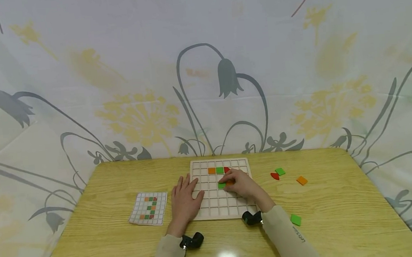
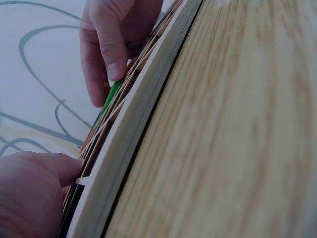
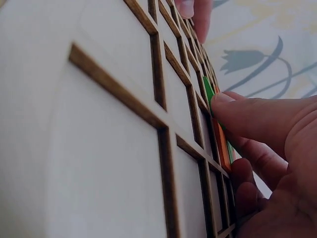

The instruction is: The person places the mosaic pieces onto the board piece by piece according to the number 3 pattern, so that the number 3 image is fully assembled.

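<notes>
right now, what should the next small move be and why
I'd probably press the green tile flat into the grid board: the right hand pinches it, the wrist views seem to show it tipped up, and the left hand rests at the board's left side.

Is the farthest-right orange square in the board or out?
Out. The head view shows the orange square lying on the table, right of the grid board and apart from it.

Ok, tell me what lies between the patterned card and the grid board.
In the head view, the left hand lies there, reaching over the left edge of the grid board, with a narrow strip of bare table beside the patterned card.
</notes>
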Available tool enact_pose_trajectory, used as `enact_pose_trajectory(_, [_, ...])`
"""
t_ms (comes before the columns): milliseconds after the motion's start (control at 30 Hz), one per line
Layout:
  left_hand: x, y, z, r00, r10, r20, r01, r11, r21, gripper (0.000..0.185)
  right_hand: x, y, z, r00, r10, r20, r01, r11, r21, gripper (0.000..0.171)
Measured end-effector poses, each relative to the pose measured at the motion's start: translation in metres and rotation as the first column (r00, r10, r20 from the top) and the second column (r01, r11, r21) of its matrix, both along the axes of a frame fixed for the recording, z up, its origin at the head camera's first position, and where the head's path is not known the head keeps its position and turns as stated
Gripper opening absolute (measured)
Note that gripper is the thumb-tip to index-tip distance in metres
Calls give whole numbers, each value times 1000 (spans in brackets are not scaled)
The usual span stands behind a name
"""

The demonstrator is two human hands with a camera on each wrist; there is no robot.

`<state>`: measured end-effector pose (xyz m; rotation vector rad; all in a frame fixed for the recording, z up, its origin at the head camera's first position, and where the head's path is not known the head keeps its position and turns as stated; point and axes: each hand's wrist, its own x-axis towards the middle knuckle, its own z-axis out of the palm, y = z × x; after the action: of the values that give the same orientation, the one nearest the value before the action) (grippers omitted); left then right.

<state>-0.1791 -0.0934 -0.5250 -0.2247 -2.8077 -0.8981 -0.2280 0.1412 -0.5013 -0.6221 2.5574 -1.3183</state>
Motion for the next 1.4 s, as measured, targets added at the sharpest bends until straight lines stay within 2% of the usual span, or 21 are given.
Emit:
enact_pose_trajectory(633, [1, -2, 1, 1000, -6, -8, 7, 1000, 21, 48, -3, -1, -1, 998, 22, -52, -20, 999, 40, 22])
enact_pose_trajectory(733, [0, -1, 2, 1000, -8, -5, 8, 1000, 25, 48, -3, 0, 1, 999, 2, -34, -1, 999, 40, 24])
enact_pose_trajectory(900, [-1, 0, 1, 1000, -2, -13, 3, 1000, 16, 48, -5, 4, 0, 997, -22, -72, 26, 998, 54, 22])
enact_pose_trajectory(1033, [-1, 0, -1, 999, 2, -34, -2, 1000, 7, 47, -5, 9, 1, 995, -26, -92, 28, 999, 26, 20])
enact_pose_trajectory(1200, [0, 0, 0, 1000, 1, -28, -1, 1000, -1, 47, -3, 17, 4, 996, -37, -79, 37, 999, -10, 20])
enact_pose_trajectory(1400, [1, 1, 2, 1000, -1, -8, 1, 1000, -2, 48, 3, 35, 7, 994, -102, -37, 103, 995, 7, 20])
